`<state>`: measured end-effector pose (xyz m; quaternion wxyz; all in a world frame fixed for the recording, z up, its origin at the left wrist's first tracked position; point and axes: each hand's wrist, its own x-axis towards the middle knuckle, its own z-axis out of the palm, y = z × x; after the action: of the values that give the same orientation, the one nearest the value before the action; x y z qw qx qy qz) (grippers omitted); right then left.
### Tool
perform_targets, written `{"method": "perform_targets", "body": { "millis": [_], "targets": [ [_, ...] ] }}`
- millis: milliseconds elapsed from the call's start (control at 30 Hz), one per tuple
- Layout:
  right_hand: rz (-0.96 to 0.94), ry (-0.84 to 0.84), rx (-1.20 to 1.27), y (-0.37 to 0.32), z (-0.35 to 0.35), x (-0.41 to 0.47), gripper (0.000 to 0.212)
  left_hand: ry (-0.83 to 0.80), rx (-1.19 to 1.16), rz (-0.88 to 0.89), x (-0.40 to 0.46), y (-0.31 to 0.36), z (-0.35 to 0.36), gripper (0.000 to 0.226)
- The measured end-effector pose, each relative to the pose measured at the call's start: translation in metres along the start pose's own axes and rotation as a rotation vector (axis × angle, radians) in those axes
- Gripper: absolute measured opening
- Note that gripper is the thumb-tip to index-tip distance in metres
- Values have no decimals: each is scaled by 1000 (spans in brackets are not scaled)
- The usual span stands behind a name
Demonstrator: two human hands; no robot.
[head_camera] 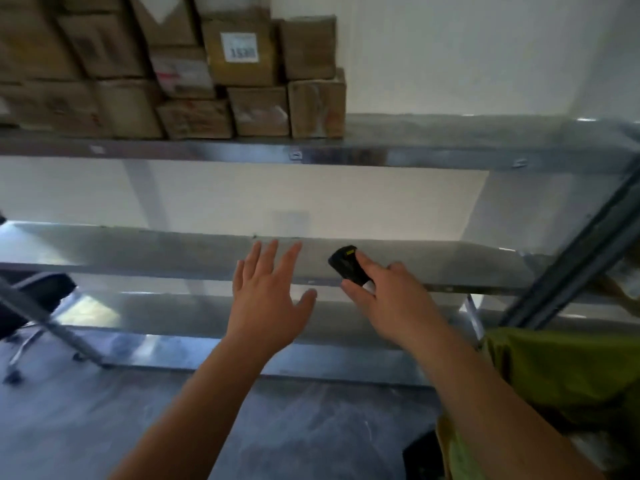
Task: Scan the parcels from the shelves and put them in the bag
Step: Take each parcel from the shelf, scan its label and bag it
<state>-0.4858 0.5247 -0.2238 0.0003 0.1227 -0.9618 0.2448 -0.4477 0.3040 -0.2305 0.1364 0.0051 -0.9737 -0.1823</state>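
While fingers [367, 268] pinch a black scanner [348, 265], cardboard parcels [239, 64] stack.

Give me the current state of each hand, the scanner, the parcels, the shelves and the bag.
Left hand: open, fingers spread, holding nothing.
Right hand: grips the small black handheld scanner.
Brown cardboard parcels: stacked on the upper metal shelf, untouched.
Middle metal shelf: bare where visible.
Green fabric bag: at right, contents not visible.
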Motion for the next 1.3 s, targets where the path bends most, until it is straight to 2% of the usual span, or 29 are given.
{"method": "perform_targets", "body": {
  "millis": [133,267,533,733,900,1300],
  "targets": [
    [-66,-12,-6,-56,-5,24,71,68,-3,33,11,-43,-55,84],
    [-97,63,-39,-101,-20,37,68,121,36,87,28,-70,-96,83],
    [-100,222,-160,-153,-71,67,69,225,30,213,88,-67,-161,84],
    [-67,380,-173,-146,-125,103,67,249,-69,310,146,-28,-185,85],
    [-151,404,-142,-124,-158,147,59,246,-114,346,199,4,-181,84],
    [-234,394,-92,-71,-213,269,61,234,-384,156,315,58,-163,76]
  ]
}}
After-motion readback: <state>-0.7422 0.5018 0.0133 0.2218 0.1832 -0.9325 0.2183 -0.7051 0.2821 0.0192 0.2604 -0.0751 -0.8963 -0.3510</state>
